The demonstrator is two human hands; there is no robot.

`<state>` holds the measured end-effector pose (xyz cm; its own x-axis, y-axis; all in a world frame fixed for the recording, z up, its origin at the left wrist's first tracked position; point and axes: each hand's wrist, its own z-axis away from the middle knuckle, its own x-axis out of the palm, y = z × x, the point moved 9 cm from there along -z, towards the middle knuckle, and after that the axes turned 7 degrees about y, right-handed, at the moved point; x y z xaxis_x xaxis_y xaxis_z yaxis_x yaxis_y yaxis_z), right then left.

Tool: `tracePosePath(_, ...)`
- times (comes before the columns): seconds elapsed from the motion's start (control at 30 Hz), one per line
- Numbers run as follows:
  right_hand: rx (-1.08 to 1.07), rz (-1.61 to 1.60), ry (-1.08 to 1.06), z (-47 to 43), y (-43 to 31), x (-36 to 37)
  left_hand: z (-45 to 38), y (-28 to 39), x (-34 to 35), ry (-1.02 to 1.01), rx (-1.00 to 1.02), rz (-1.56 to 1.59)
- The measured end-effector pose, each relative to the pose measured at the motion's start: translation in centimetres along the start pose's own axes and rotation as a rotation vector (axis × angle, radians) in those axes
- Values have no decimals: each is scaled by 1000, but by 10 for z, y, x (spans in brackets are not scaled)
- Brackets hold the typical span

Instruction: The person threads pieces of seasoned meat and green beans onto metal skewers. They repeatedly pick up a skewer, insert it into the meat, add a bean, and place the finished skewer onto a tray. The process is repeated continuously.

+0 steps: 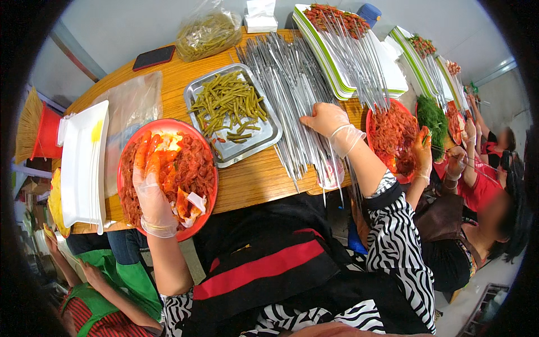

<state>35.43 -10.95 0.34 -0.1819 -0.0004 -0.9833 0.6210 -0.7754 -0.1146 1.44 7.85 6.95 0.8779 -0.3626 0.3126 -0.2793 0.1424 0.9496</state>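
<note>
My left hand (153, 189), in a clear plastic glove smeared with red sauce, lies over raw marinated meat strips (193, 156) in a red bowl (215, 185). Its fingers are somewhat apart and touch the meat. Crumpled white pieces (197, 202) stained with sauce lie beside it in the bowl. My gloved right hand (330, 120) rests on a broad pile of flat metal skewers (286, 92), thumb pointing left. Its other fingertips are hidden, so a grip on a skewer cannot be made out. Between the hands, a metal tray (236, 156) holds green bean pieces (231, 101).
A long white tray (80, 168) with thin sticks stands left, near a phone (153, 57) and a bag of beans (208, 36). Stacked white trays (389, 71) bear loaded skewers (337, 21). At right, a co-worker's gloved hand (422, 156) is by another red meat bowl (393, 135).
</note>
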Motion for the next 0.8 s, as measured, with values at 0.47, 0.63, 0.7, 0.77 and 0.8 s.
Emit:
tracePosePath(0.47, -76, -526, 98, 14, 19, -4, -6, -11, -30, 2, 9, 189)
tracePosePath(0.63, 16, -984, 87, 54, -15, -50, 3, -45, -33, 54, -54, -85)
tracePosePath(0.7, -60, -1225, 90, 67, -36, -65, 19, -45, 5, -97, 174, -279)
tracePosePath(0.77, -94, -1382, 74, 81, -58, -67, 36, -57, 33, -217, 107, -236)
tracePosePath(0.8, -123, -1465, 68, 89, -69, -68, 41, -62, 41, -259, -2, -116)
